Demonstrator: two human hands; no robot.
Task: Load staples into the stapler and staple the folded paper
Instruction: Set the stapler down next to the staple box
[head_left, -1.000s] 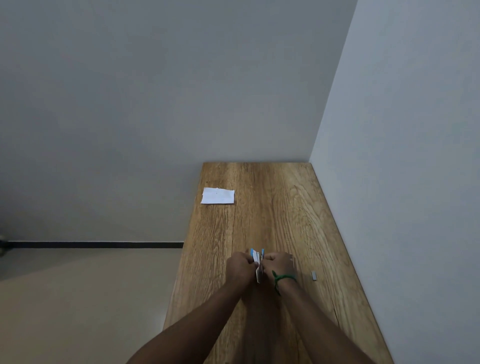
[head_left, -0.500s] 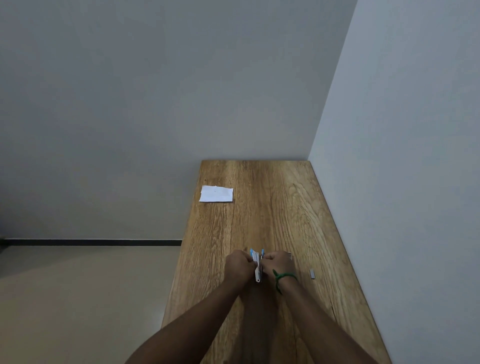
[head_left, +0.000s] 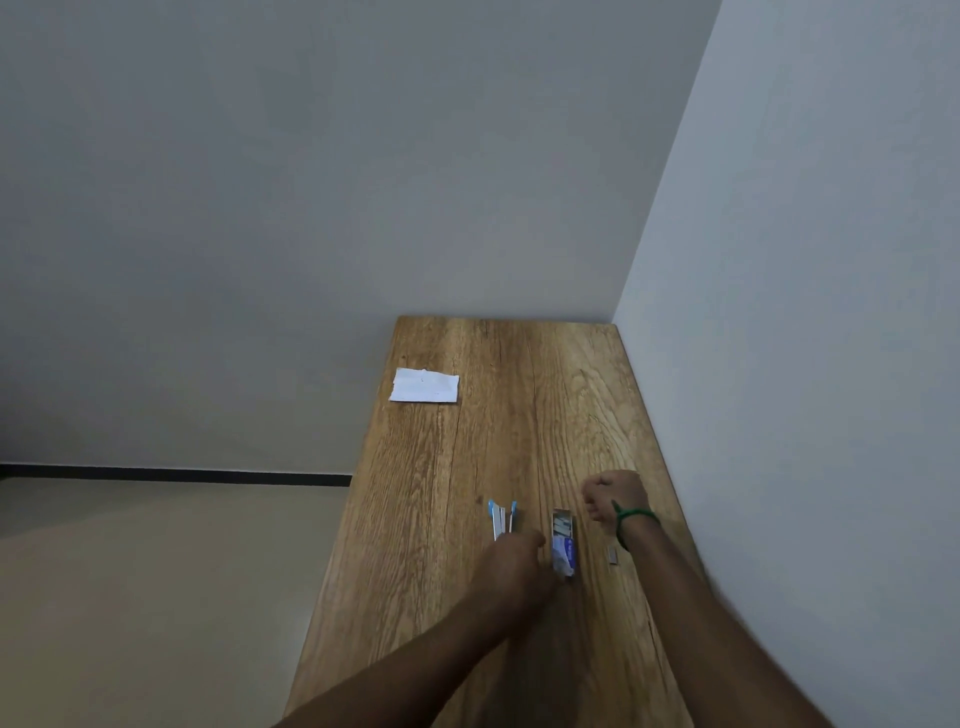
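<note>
Left hand (head_left: 511, 566): fingers (head_left: 527, 543) curled over the near end of the stapler (head_left: 502, 519), apparently gripping it, though blur hides the contact. The stapler lies on the table (head_left: 519, 415) left of centre, its two blue-tipped arms splayed toward the far end, probably held open so the channel can take staples. Right hand (head_left: 615, 496), green band (head_left: 631, 517) at the wrist: fingers drawn into a loose fist above the table, right of the staple box (head_left: 563, 540). Cannot tell whether they pinch anything. The box sits between the hands, tray slid open, likely parked there for easy reach. A loose staple strip (head_left: 613, 554) lies just right of the box, near the right wrist. The folded paper (head_left: 425, 385) lies far off at the table's left edge, well apart, presumably waiting until loading is finished. Count: one stapler, one box, one loose strip, one folded paper, two hands.
</note>
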